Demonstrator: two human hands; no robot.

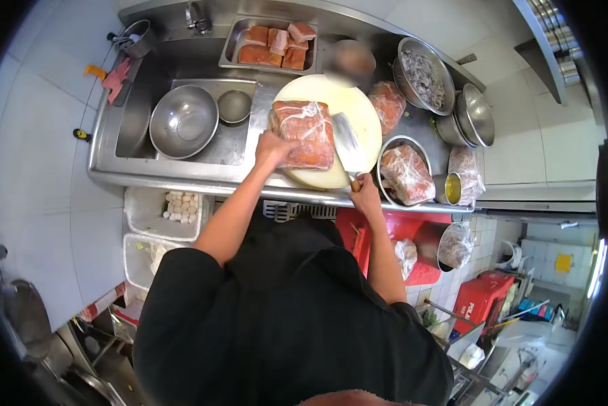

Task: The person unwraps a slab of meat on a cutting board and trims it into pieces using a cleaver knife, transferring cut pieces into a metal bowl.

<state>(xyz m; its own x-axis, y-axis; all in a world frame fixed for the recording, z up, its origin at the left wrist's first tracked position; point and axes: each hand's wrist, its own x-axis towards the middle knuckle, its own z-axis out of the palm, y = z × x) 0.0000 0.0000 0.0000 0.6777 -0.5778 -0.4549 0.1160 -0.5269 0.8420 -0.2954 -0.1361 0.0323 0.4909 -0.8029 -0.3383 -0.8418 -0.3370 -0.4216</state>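
Observation:
A slab of reddish meat wrapped in clear plastic (307, 128) lies on the left part of a round, pale cutting board (368, 122). My left hand (275, 150) rests on the slab's lower left edge, the thumb over its top. In my right hand (365, 193) is the wooden handle of a broad-bladed cleaver (346, 139); its blade lies over the board, just right of the slab. Another wrapped piece of meat (388, 105) sits right of the board. A metal bowl (383, 193) with more wrapped meat (407, 174) stands by the counter's front edge.
Behind the board is a metal tray (233, 44) of meat blocks. A large steel bowl (184, 122) and a smaller one (235, 106) stand in the sink at left. At right are a colander of grey pieces (422, 74), stacked bowls (476, 115) and a cup of yellow liquid (453, 188).

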